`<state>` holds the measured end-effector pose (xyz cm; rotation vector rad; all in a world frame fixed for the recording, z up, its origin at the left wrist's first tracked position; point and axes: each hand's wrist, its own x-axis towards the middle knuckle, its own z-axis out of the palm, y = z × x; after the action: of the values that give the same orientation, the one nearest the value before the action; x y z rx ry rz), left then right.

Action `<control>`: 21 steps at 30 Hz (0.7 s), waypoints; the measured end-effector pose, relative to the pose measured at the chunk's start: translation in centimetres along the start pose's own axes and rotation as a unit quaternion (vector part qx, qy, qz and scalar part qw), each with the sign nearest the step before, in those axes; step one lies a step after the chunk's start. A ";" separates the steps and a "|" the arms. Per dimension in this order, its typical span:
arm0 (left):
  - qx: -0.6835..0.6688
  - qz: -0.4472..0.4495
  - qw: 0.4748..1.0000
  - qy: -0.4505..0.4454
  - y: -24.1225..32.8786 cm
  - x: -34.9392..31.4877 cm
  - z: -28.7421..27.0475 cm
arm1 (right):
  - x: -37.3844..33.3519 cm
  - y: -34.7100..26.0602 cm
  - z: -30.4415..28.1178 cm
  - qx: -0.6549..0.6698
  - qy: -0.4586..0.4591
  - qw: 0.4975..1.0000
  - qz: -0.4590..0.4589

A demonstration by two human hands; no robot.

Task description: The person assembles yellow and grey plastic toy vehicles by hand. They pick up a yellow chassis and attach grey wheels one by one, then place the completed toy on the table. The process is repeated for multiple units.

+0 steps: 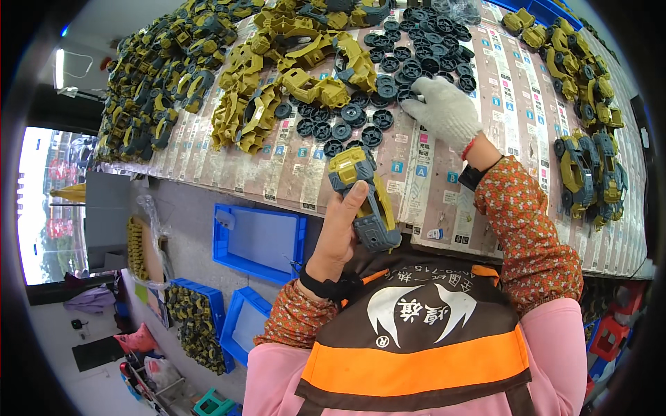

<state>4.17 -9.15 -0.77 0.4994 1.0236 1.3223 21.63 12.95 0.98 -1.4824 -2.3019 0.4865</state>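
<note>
Left hand (338, 225): bare, wrapped round car (378, 220), thumb on top.
Car: held tilted across the near edge of table (454, 215) in view, in front of the wheels (430, 48). Yellow and grey parts together; no wheel clearly shows on it.
Right hand (447, 114): gloved, reaching to the right edge of the wheels. Can't tell if it grips one.
Stage: my read, this unit is part-built; body together, wheels likely outstanding.
Done: yellow-grey row (586, 170) at table right, dark wheels on some. Left heap (163, 90) looks like joined bodies too; too small to tell if wheels are on.
Left: lots of loose wheels, plus yellow shells (305, 83) piled beside them. Batch looks well short of finished.
Near crate (260, 239): blue, below the table; mostly bare base, a pale item in one corner.
Second crate (244, 320): blue, just below that one, pale base showing.
Parts crate (218, 305): blue, packed with yellow-grey pieces.
Top bin (548, 10): blue, far right of table; contents hidden.
Clear bag (458, 10): crumpled, at the wheels' far end; contents unclear.
</note>
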 end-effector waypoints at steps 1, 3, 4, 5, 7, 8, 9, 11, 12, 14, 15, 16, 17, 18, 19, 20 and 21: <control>-0.001 0.001 1.000 -0.001 0.0 0.0 0.0 | 0.0 -0.2 0.3 -0.023 -0.005 1.000 -0.016; -0.014 0.006 1.000 0.005 -0.1 -0.1 0.0 | -0.1 0.0 0.8 -0.018 0.031 0.998 -0.049; -0.026 0.011 1.000 0.013 -0.2 0.0 0.1 | -0.1 0.1 0.9 -0.018 0.037 0.997 -0.060; -0.038 0.016 0.999 0.021 -0.2 0.1 0.2 | -0.1 0.1 0.9 -0.017 0.044 0.996 -0.070; -0.087 0.028 0.995 0.033 -0.2 0.3 -0.1 | -1.4 -0.4 0.6 0.054 0.063 0.991 -0.102; -0.111 0.035 0.992 0.040 -0.1 0.4 -0.2 | -2.2 -0.6 0.3 0.118 0.045 0.986 -0.110; -0.119 0.045 0.991 0.040 0.0 0.5 0.0 | -3.3 -0.7 -0.4 0.178 0.030 0.977 -0.114; -0.132 0.065 0.988 0.039 0.8 0.8 0.4 | -6.7 -2.4 -1.9 0.278 -0.022 0.956 -0.087; -0.142 0.069 0.987 0.030 0.4 0.9 -0.6 | -8.0 -2.9 -1.9 0.306 -0.045 0.946 -0.100; -0.156 0.082 0.984 0.030 0.6 1.2 -0.3 | -10.3 -3.6 -2.2 0.308 -0.071 0.942 -0.110; -0.161 0.087 0.983 0.029 0.7 1.3 -0.1 | -11.2 -3.9 -2.2 0.288 -0.080 0.948 -0.112; -0.157 0.089 0.983 0.034 0.7 1.4 0.1 | -11.9 -4.1 -2.1 0.269 -0.088 0.952 -0.114; -0.153 0.091 0.983 0.038 0.7 1.5 0.4 | -12.5 -4.1 -1.8 0.268 -0.067 0.955 -0.109; -0.147 0.094 0.984 0.044 0.6 1.5 0.6 | -12.9 -4.2 -1.2 0.269 -0.045 0.956 -0.104; -0.148 0.091 0.984 0.039 0.5 1.5 0.7 | -13.3 -4.2 -0.8 0.270 -0.024 0.957 -0.100; -0.149 0.089 0.984 0.035 0.4 1.5 0.7 | -13.5 -4.3 -0.7 0.275 -0.023 0.957 -0.093; -0.150 0.087 0.984 0.030 0.4 1.5 0.8 | -13.5 -4.3 -0.7 0.280 -0.022 0.956 -0.086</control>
<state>4.52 -7.45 -0.53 0.3258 0.8234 1.6239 23.79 -1.08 2.14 -0.9940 -2.0533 1.0226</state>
